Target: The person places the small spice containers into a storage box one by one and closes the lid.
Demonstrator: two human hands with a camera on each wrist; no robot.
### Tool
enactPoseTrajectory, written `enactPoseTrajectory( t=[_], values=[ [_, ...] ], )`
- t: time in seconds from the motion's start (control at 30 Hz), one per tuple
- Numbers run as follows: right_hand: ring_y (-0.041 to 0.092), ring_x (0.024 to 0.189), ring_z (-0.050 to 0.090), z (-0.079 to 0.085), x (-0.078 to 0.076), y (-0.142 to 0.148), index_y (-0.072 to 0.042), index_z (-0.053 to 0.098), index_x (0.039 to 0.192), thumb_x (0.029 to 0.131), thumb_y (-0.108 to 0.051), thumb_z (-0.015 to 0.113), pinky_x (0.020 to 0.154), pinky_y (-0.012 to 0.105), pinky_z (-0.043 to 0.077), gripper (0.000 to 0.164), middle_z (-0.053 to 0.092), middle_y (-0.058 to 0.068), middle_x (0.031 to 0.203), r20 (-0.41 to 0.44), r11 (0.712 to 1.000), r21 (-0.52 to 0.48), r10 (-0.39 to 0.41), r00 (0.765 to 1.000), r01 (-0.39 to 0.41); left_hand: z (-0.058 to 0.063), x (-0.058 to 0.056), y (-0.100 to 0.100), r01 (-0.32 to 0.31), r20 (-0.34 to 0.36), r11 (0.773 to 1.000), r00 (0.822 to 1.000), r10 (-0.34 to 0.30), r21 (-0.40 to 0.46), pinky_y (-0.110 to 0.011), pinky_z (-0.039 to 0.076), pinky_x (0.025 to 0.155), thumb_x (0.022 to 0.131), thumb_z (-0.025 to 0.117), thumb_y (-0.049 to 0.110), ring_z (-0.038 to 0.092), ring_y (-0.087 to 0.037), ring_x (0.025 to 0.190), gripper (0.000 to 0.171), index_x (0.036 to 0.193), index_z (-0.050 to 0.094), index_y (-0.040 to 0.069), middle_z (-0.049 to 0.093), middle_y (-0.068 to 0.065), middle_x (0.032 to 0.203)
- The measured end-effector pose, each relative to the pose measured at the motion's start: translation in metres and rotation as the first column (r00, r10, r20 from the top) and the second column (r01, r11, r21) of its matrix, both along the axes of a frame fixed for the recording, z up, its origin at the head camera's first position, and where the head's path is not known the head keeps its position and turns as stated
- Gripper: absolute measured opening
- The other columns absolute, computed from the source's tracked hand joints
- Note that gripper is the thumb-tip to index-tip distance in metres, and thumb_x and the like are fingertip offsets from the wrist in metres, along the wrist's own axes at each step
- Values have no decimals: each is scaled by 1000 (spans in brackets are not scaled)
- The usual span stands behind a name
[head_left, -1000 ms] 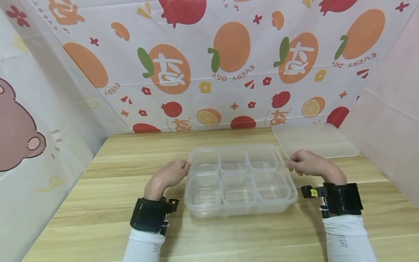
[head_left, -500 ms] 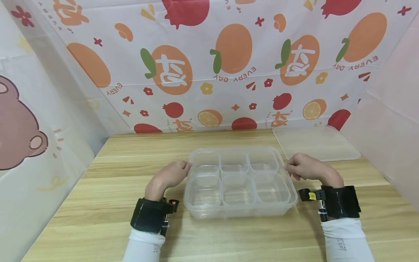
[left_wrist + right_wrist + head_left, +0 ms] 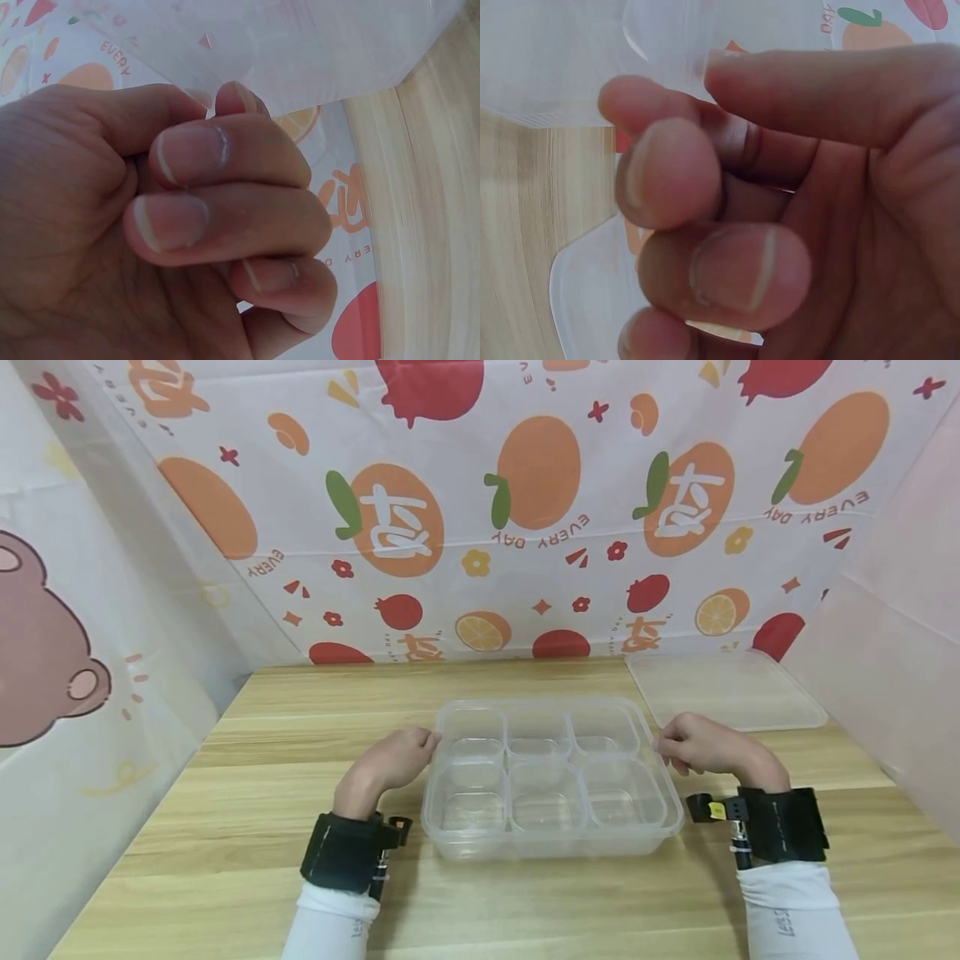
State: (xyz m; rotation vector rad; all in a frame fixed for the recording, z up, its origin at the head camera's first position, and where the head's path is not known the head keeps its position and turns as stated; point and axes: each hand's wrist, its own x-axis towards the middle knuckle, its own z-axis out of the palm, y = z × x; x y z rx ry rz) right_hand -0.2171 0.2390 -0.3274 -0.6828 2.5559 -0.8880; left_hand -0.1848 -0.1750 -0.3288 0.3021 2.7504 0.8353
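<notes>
A clear plastic food container (image 3: 551,845) stands on the wooden table, with several small clear boxes (image 3: 546,806) set in two rows inside it. No contents show in the boxes. At its left side, my left hand (image 3: 392,760) pinches the rim between thumb and index finger. The left wrist view shows the other fingers of the left hand (image 3: 217,195) curled beneath the container wall (image 3: 300,52). On the opposite side my right hand (image 3: 705,745) holds the rim with thumb and curled fingers. Its exact contact with the container (image 3: 555,60) is partly hidden in the right wrist view.
A flat translucent lid (image 3: 723,689) lies at the back right of the table (image 3: 225,843), behind the right hand. A fruit-printed cloth (image 3: 465,510) hangs along the back edge. Pale cloths close off the left and right sides.
The right hand has shifted its fingers slightly at the rim. The whole head view has tilted a little. The container and left hand have kept their places.
</notes>
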Motion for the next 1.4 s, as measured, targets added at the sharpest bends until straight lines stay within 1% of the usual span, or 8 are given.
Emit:
enactPoseTrajectory(
  t=[0.2, 0.43, 0.67, 0.9, 1.13, 1.2, 1.27, 1.4],
  values=[
    [10, 48, 39, -1, -1, 2, 0, 60, 69, 95, 1, 49, 49, 24, 31, 29, 46, -4, 54, -2, 1000, -6, -5, 1000, 5, 1, -1, 1, 11, -12, 1000, 1000, -11, -3, -55, 47, 95, 111, 36, 19, 61, -33, 110, 42, 130, 60, -9, 66, -18, 116],
    [10, 49, 39, -2, -2, 1, -2, 61, 69, 95, 1, 48, 49, 24, 31, 29, 46, -4, 54, 10, 1000, -9, -10, 1000, 11, -1, -2, 0, 13, -8, 1000, 1000, -13, -6, -53, 48, 94, 111, 36, 19, 60, -31, 105, 41, 128, 60, -10, 65, -17, 112],
    [10, 48, 39, -1, -2, 1, 0, 60, 69, 96, 1, 49, 49, 24, 32, 29, 47, -4, 54, -1, 1000, -15, 3, 1000, -3, 0, -2, -1, 8, -5, 1000, 1000, -8, 3, -55, 48, 95, 111, 35, 18, 61, -33, 110, 41, 130, 59, -10, 65, -19, 116],
    [10, 48, 39, -2, -2, 2, -1, 61, 69, 95, 1, 49, 49, 24, 31, 29, 46, -4, 54, 1, 1000, -18, -4, 1000, 4, -1, -2, 1, 10, -6, 1000, 1000, -10, -3, -55, 47, 96, 111, 35, 18, 61, -35, 112, 42, 131, 58, -11, 65, -21, 118],
    [10, 48, 39, -1, -4, 0, -2, 62, 70, 95, -1, 50, 48, 24, 31, 28, 48, -3, 55, -6, 1000, -15, -3, 1000, 3, 1, -1, 0, 2, 0, 1000, 1000, -2, -2, -55, 48, 95, 110, 35, 17, 61, -33, 108, 41, 129, 58, -11, 65, -19, 114],
    [12, 49, 39, -1, -4, 2, -1, 65, 74, 95, -2, 52, 48, 25, 31, 26, 48, -2, 55, -38, 999, -9, -45, 998, 44, 1, -1, 0, 1, -2, 1000, 1000, -1, -2, -55, 48, 95, 110, 35, 18, 61, -34, 109, 42, 130, 58, -11, 66, -19, 114],
    [14, 51, 39, -1, -5, 5, 3, 69, 80, 98, -4, 53, 50, 27, 31, 25, 50, -2, 57, -96, 994, -4, -113, 989, 114, 1, -1, 0, 2, -3, 1000, 1000, -2, -1, -56, 47, 96, 111, 35, 18, 61, -34, 111, 42, 131, 58, -10, 66, -20, 116],
    [17, 55, 40, -3, -8, 15, 9, 70, 89, 103, -10, 52, 54, 31, 32, 30, 51, 0, 58, -197, 961, -17, -275, 941, 277, 1, -1, 1, 11, -4, 1000, 1000, -11, -1, -56, 47, 97, 111, 35, 18, 61, -35, 112, 42, 132, 58, -10, 65, -20, 119]
  ],
)
